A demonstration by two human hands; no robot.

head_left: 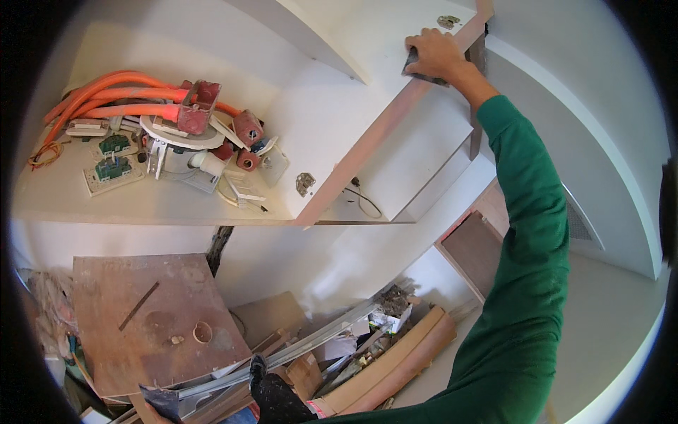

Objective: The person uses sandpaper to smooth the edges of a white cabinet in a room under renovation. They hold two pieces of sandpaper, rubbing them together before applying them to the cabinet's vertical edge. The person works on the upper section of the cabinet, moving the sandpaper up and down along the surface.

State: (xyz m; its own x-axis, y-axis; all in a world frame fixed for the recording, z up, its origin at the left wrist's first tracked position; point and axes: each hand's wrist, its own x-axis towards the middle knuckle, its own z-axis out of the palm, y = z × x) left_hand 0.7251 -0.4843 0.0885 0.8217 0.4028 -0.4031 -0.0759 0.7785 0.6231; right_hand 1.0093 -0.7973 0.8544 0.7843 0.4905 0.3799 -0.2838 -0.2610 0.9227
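Note:
High at the upper right, my right hand at the end of a green sleeve grips a dark sanding block. Its fingers are wrapped over the block, which is pressed to the pinkish filled front edge of a white cabinet panel. At the lower rim of the picture only a bit of my left hand shows. It is closed on a dark grey sheet, partly cut off by the picture's edge.
On the white shelf lie orange conduits, red junction boxes, socket parts and a round light fitting. Below are a dusty brown board, long metal profiles, and a curled cardboard sheet among debris. My black-clad leg shows there.

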